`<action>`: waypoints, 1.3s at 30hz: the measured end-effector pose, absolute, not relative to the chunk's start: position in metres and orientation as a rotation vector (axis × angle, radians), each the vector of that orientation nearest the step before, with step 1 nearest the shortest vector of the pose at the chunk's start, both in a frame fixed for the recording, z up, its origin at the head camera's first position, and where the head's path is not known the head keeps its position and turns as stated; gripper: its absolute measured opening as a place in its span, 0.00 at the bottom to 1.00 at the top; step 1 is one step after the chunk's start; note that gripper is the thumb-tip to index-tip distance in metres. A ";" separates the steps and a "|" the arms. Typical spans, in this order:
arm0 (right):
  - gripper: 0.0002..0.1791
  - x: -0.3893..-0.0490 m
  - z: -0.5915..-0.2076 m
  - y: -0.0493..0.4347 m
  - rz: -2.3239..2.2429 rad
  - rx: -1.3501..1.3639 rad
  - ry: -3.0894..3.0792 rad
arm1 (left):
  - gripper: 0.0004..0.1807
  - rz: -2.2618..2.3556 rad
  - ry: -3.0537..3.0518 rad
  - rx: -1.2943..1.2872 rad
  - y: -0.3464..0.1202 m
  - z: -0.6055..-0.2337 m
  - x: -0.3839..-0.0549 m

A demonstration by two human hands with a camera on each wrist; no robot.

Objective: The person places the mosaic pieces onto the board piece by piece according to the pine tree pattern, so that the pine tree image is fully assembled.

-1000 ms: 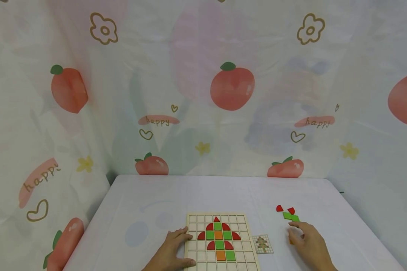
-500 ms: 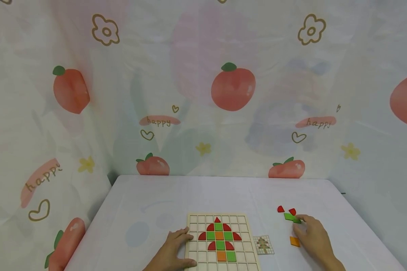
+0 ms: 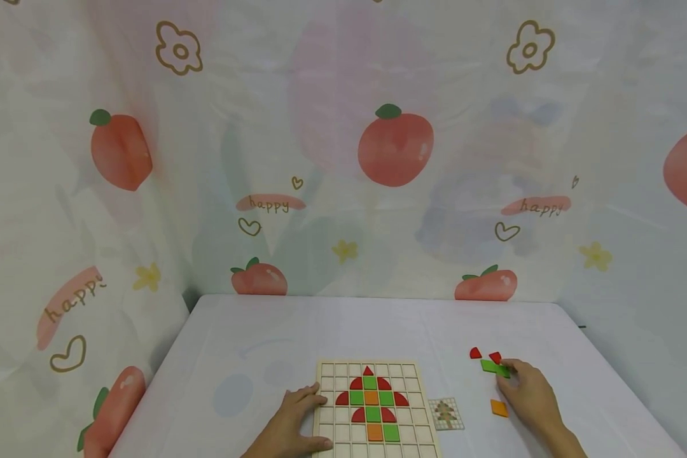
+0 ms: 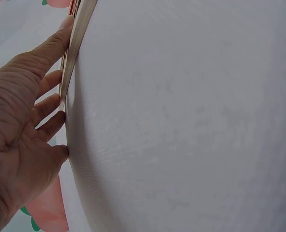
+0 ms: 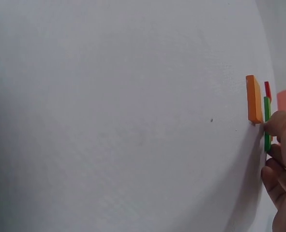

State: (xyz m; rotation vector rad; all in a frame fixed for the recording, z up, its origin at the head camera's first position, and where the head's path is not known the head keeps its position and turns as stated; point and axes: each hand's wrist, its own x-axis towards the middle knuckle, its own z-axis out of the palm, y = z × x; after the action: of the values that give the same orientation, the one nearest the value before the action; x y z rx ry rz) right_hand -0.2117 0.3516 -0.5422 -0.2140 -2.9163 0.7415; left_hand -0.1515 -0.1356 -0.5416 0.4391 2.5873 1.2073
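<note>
My left hand (image 3: 289,420) rests at the left edge of a wooden grid board (image 3: 342,434), its fingers spread along the side and thumb at the rim. Red, green and orange tiles form a tree-like shape on the board. On the right, my right hand (image 3: 529,395) pinches a green tile (image 3: 502,371) between thumb and fingertip. In the right wrist view that green tile (image 5: 267,107) appears edge-on under the fingertips. Another green tile (image 3: 488,366) lies against its left end. An orange square tile (image 3: 499,408) lies below, nearer me.
Two red tiles, one to the left (image 3: 475,353) and one to the right (image 3: 495,357), lie just beyond the green ones. A small pattern card (image 3: 446,413) with a tree picture sits by the board's right edge. Printed cloth walls (image 3: 343,159) surround the white table (image 3: 378,324).
My right hand has left the orange tile, which now shows fully, and moved up to pinch the right-hand green tile. The left hand stays at the board.
</note>
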 end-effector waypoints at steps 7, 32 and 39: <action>0.26 -0.208 -0.542 0.352 0.743 -0.199 -2.912 | 0.39 1.210 2.584 0.438 -0.135 -0.541 -0.152; 0.19 -0.165 -0.536 0.304 0.779 0.014 -2.722 | 0.39 1.214 2.597 0.463 -0.136 -0.544 -0.151; 0.18 -0.155 -0.536 0.280 0.807 0.076 -2.635 | 0.39 1.219 2.588 0.441 -0.136 -0.543 -0.152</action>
State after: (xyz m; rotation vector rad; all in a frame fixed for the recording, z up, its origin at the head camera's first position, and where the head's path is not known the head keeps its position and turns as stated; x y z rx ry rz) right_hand -0.1546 0.2798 -0.5363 0.0761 -2.6347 0.8066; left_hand -0.1520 -0.1361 -0.5435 0.4405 2.5875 1.2192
